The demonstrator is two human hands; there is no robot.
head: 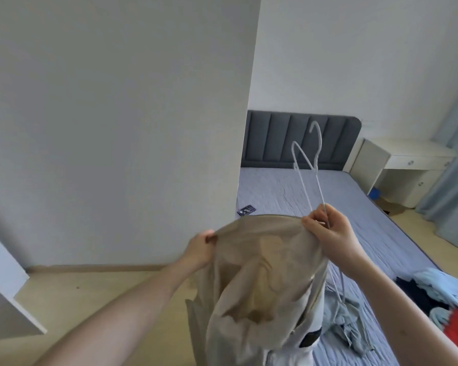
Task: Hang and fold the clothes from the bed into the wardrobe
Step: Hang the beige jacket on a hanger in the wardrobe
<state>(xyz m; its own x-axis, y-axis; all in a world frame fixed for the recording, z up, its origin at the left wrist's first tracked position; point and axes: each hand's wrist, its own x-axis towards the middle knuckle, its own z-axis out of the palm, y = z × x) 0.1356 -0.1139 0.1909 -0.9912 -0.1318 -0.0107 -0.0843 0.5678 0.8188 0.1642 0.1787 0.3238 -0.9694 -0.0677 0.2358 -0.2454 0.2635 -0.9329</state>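
Note:
I hold a thin beige garment (259,262) with a zipper up in front of me. My left hand (200,249) pinches its upper edge on the left. My right hand (328,229) grips the other end of that edge together with a white wire hanger (311,167), whose hook points up and away; the hanger's lower part runs down behind the fabric. The bed (288,188), covered in a lilac sheet, lies ahead on the right. On it sit a light blue garment (347,320) and a heap of blue, dark and red clothes (439,302).
A white wardrobe side panel (117,114) fills the left half of the view, and an open white door (3,283) juts in at the lower left. A phone (246,209) lies on the bed. A white desk (407,165) and blue curtain (455,167) stand at the right.

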